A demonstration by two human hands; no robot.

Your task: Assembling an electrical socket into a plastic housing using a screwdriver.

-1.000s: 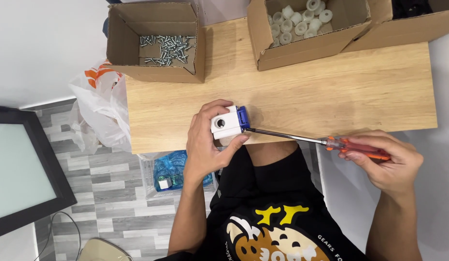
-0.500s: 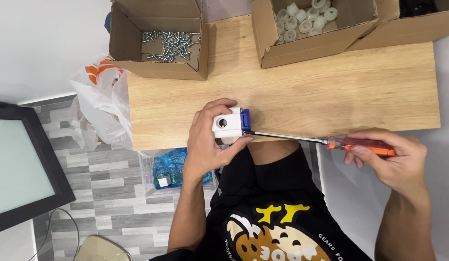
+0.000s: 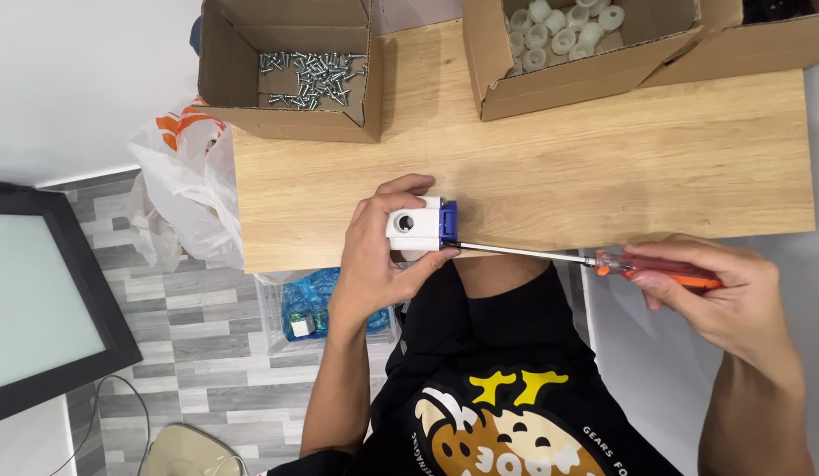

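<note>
My left hand grips a small white plastic block with a round hole and a blue piece on its right side, held at the near edge of the wooden table. My right hand holds a screwdriver with a red-orange handle. Its long metal shaft runs left, and the tip meets the blue piece.
An open cardboard box of metal screws stands at the back left of the table. A second box with several white plastic parts stands at the back right. A white plastic bag hangs by the table's left edge. A dark monitor is at the far left.
The block and both hands have stayed almost in place. My right hand has shifted slightly on the screwdriver handle, as in turning it.
</note>
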